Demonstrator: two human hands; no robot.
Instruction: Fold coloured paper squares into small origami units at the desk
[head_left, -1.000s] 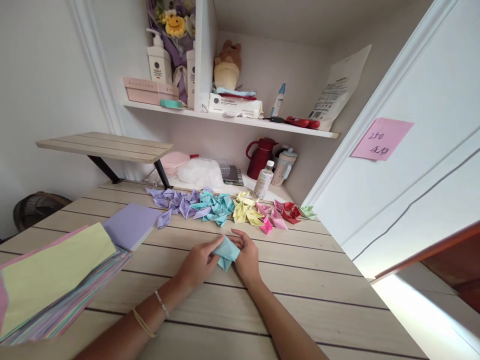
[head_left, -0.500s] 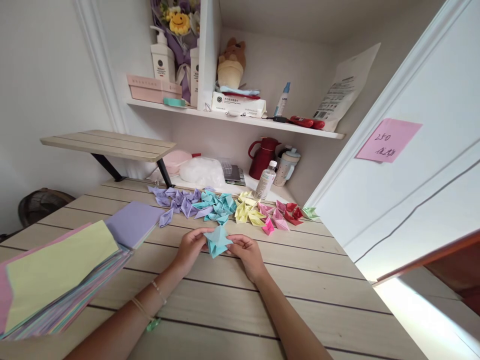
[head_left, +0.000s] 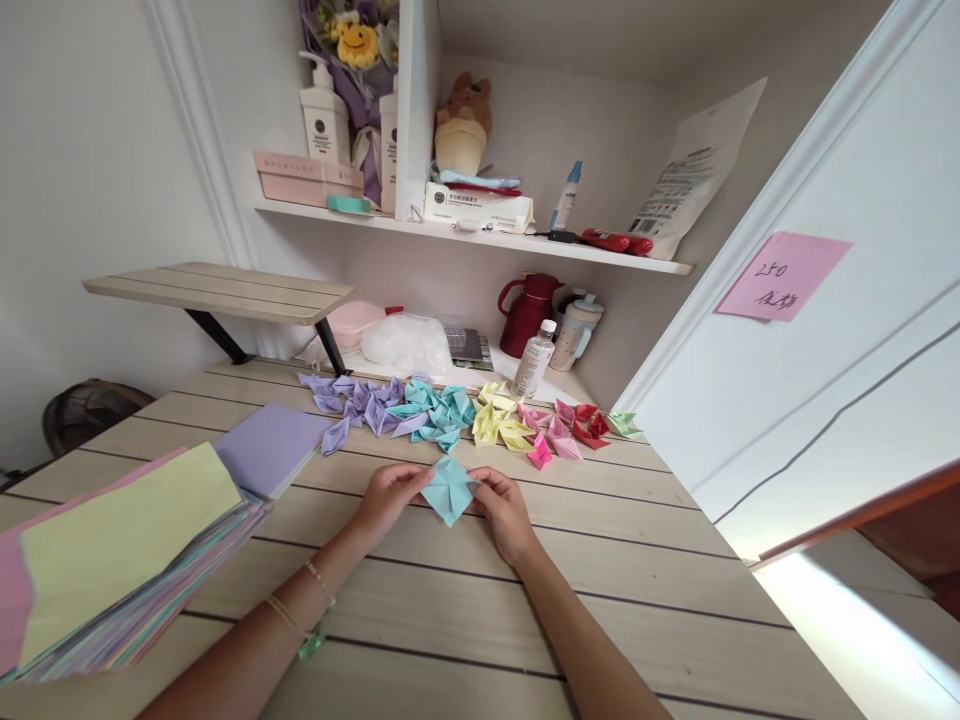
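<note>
A light blue folded origami paper (head_left: 449, 492), now a flat diamond with crease lines meeting at its middle, is held up just over the table. My left hand (head_left: 391, 498) pinches its left corner between thumb and fingers. On the opposite corner, my right hand (head_left: 502, 508) has a like pinch. Just beyond the hands lie folded paper pieces in a row: purple ones (head_left: 367, 405), teal ones (head_left: 442, 410), yellow ones (head_left: 495, 420), pink ones (head_left: 562, 438), red ones (head_left: 591, 428) and a green one (head_left: 624, 425).
At left, a thick stack of coloured paper (head_left: 127, 545) lies beside a purple stack (head_left: 274, 445). A small raised shelf (head_left: 217, 290) stands behind them. A clear bottle (head_left: 534, 358), red jug (head_left: 529, 312) and tumbler (head_left: 576, 332) stand at the back. A wall rises at right.
The light blue paper has gone from a partly opened, pointed shape to a flat diamond facing me. Both hands keep hold of its sides and have shifted slightly right in view.
</note>
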